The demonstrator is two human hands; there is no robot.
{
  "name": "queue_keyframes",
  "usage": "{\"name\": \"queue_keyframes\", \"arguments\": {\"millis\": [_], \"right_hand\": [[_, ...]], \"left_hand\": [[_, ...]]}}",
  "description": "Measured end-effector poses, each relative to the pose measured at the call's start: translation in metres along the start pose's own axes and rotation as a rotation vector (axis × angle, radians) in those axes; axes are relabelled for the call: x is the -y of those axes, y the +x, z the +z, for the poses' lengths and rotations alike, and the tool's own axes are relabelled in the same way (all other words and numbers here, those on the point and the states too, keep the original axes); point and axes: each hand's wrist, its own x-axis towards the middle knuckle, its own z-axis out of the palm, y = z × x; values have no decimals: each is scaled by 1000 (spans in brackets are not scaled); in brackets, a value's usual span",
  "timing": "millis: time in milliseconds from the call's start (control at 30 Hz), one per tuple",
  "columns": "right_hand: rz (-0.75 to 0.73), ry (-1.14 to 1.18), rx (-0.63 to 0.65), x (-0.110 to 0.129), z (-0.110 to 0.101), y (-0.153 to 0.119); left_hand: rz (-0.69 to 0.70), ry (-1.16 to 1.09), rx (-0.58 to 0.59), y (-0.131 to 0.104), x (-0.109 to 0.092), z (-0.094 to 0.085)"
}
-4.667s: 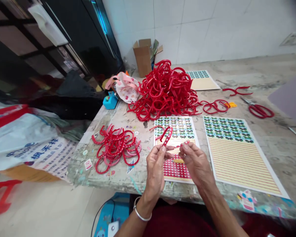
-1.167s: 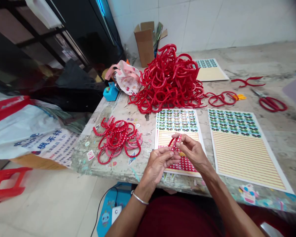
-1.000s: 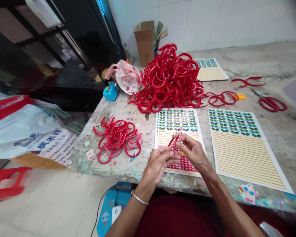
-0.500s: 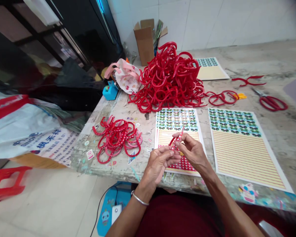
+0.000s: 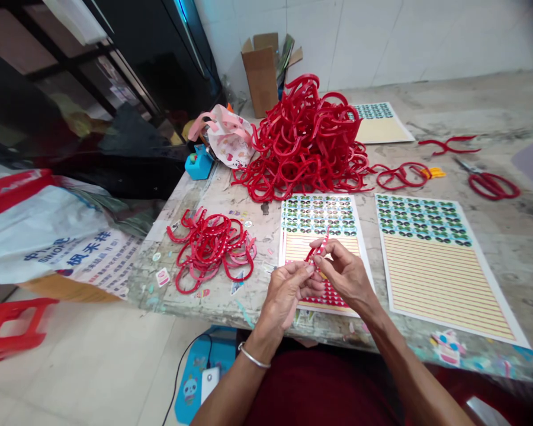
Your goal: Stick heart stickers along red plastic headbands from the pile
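Over a printed sticker sheet [image 5: 317,207], both my hands hold a thin red headband [image 5: 310,254], mostly hidden by the fingers. A narrow pink strip with white marks [image 5: 326,238] sticks up from between them. My left hand [image 5: 285,293] pinches the band's lower part between thumb and fingers. My right hand [image 5: 350,273] has thumb and forefinger closed on the strip and band just above. To the left lies a small pile of red headbands [image 5: 213,242] with white-dotted and pink strips. A large heap of red headbands [image 5: 302,142] rises behind the sheet.
Another sticker sheet [image 5: 439,278] lies to the right, and one more [image 5: 384,127] at the back. Red-handled scissors [image 5: 491,182] rest at the right near loose red bands [image 5: 402,176]. A blue tape dispenser [image 5: 199,163], a white bag [image 5: 228,139] and a cardboard box [image 5: 260,80] stand behind.
My right fingers have shifted slightly left and closer to my left thumb along the strip. The pink strip's tip leans a little less to the right. The rest looks the same.
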Motion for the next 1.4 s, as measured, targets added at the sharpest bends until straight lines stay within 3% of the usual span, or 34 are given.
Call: {"name": "queue_keyframes", "arguments": {"millis": [233, 400, 533, 700, 867, 1233, 1400], "right_hand": [[-123, -181, -275, 1, 12, -10], [-232, -306, -333, -9, 16, -12], [-186, -307, -362, -12, 15, -12], [11, -70, -316, -10, 12, -11], [136, 197, -132, -10, 7, -9], [108, 140, -40, -3, 2, -24], [124, 141, -44, 0, 0, -24]], "left_hand": [[59, 70, -69, 0, 6, 7], [53, 35, -83, -3, 4, 8], [39, 24, -100, -6, 5, 8], [75, 18, -59, -10, 10, 8], [90, 59, 8, -15, 10, 1], [124, 267, 221, -20, 0, -7], [72, 164, 201, -22, 6, -6]]}}
